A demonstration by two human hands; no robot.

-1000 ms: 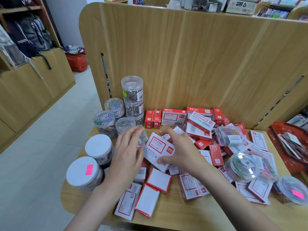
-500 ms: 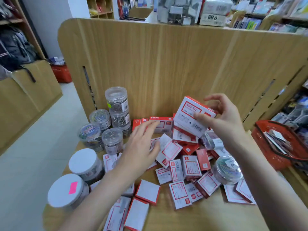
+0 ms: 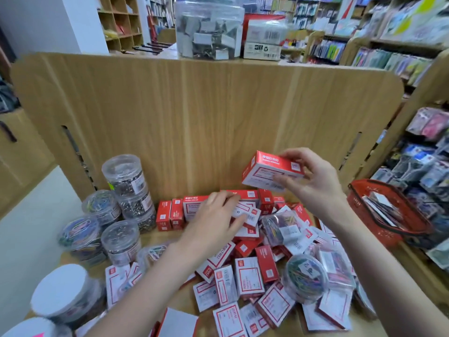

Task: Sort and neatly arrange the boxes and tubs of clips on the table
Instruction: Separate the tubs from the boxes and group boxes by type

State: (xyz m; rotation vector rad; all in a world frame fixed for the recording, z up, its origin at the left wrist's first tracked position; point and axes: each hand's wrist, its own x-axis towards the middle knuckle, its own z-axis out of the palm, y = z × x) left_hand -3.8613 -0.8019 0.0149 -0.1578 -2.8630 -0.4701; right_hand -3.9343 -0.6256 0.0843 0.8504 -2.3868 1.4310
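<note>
The right hand (image 3: 313, 183) is pinching a red-and-white staple box (image 3: 272, 171) above the heap of boxes (image 3: 247, 276). The left hand (image 3: 218, 220), fingers spread flat, is pressing on boxes at the heap's back edge. Clear tubs of clips (image 3: 124, 188) are standing left of the heap.

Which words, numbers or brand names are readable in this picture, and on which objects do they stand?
None can be read with certainty.
Red box held in the right hand: white print on the red face, too blurred.
Boxes under the left hand: barcodes and labels, too small.
Round tub of coloured clips: sticker with digits, unclear.
</note>
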